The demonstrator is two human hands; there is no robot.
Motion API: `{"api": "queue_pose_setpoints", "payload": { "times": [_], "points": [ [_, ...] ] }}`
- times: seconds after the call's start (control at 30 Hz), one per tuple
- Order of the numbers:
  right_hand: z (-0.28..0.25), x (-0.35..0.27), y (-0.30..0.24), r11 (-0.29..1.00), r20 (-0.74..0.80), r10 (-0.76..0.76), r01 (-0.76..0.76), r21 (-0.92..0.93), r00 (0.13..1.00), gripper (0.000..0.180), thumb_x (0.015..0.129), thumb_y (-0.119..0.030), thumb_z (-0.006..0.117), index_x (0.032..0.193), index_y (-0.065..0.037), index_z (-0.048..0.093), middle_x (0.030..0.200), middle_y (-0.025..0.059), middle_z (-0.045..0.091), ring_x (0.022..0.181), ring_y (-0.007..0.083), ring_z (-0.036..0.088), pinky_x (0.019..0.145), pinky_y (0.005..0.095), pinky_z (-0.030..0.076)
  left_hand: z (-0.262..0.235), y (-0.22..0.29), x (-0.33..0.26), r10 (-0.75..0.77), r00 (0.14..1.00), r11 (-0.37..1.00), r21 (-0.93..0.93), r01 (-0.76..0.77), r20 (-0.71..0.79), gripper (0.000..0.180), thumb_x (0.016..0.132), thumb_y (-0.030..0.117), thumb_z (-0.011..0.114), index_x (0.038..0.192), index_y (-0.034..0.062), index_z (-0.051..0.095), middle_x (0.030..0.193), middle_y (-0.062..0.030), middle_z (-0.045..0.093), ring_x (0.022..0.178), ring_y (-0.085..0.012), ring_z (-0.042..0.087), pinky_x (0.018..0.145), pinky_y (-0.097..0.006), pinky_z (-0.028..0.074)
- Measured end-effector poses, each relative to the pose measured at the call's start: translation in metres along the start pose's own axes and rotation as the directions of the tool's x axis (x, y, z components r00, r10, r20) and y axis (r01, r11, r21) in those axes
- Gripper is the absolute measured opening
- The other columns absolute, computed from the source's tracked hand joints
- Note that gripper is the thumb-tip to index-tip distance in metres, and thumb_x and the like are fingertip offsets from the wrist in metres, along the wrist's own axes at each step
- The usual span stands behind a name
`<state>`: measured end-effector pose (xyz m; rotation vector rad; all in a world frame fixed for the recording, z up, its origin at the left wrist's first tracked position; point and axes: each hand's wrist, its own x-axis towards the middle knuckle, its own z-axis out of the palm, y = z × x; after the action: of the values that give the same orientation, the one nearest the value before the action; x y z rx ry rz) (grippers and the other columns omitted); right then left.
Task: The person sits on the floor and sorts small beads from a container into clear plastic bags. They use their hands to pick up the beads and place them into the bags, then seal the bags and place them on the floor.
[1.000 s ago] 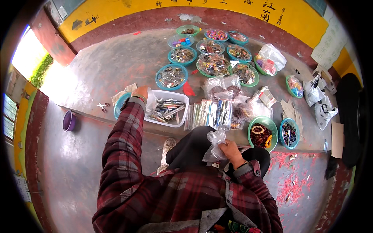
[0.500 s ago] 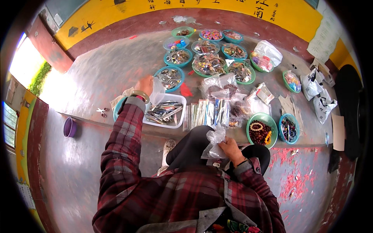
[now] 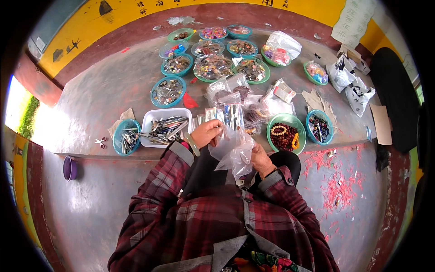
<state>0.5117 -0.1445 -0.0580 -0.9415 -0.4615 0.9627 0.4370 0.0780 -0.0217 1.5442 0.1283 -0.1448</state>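
Above my lap, my left hand (image 3: pixel 205 136), with a bangle at its wrist, pinches a clear plastic bag (image 3: pixel 223 146). My right hand (image 3: pixel 262 160) is closed on crumpled clear plastic bags (image 3: pixel 241 162), which touch the left hand's bag. Where one bag ends and another begins is hard to tell. Just beyond my left hand stands a white tray (image 3: pixel 144 119) of pens. Left of it is a blue basin (image 3: pixel 118 145) with more pens. Packed bags of pens (image 3: pixel 233 116) stand upright past my hands. A green basin (image 3: pixel 295 119) of bead bracelets lies beyond my right hand.
Several basins of bagged trinkets, such as a blue basin (image 3: pixel 155 103), cover the platform's middle. Scissors (image 3: pixel 101 143) lie at the left, near a purple bucket (image 3: pixel 70 168) on the floor. White carrier bags (image 3: pixel 359 96) stand right. Red scraps (image 3: pixel 333 181) litter the floor.
My left hand has come from beside the pen tray, back and right, to meet my right hand with its plastic bag. The view has shifted, uncovering the blue basin of pens.
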Motion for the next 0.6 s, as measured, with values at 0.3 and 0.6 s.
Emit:
{"api": "queue_pose_setpoints", "payload": {
  "times": [0.3, 0.6],
  "points": [
    [-0.005, -0.013, -0.008, 0.924, 0.065, 0.298, -0.271, -0.27, 0.952, 0.029, 0.076, -0.002, 0.061, 0.105, -0.003, 0.059, 0.098, -0.0002, 0.061, 0.088, 0.0095, 0.056, 0.079, 0.0257, 0.044, 0.0, 0.001, -0.004, -0.06, 0.989, 0.953, -0.303, 0.016, -0.136, 0.018, 0.091, 0.019, 0.046, 0.1, 0.0039, 0.051, 0.088, -0.006, 0.062, 0.066, -0.0097, 0.058, 0.057, -0.021, 0.047],
    [0.02, -0.021, -0.014, 0.632, 0.232, 0.421, -0.099, -0.769, 0.877, 0.027, 0.074, -0.004, 0.057, 0.101, -0.002, 0.061, 0.089, 0.0002, 0.062, 0.084, 0.0087, 0.055, 0.078, 0.0254, 0.043, -0.071, -0.138, -0.024, -0.385, 0.712, 0.917, -0.329, 0.224, -0.588, 0.021, 0.084, 0.019, 0.051, 0.094, 0.0013, 0.055, 0.083, -0.0101, 0.063, 0.066, -0.0142, 0.059, 0.054, -0.026, 0.048]
  ]
}}
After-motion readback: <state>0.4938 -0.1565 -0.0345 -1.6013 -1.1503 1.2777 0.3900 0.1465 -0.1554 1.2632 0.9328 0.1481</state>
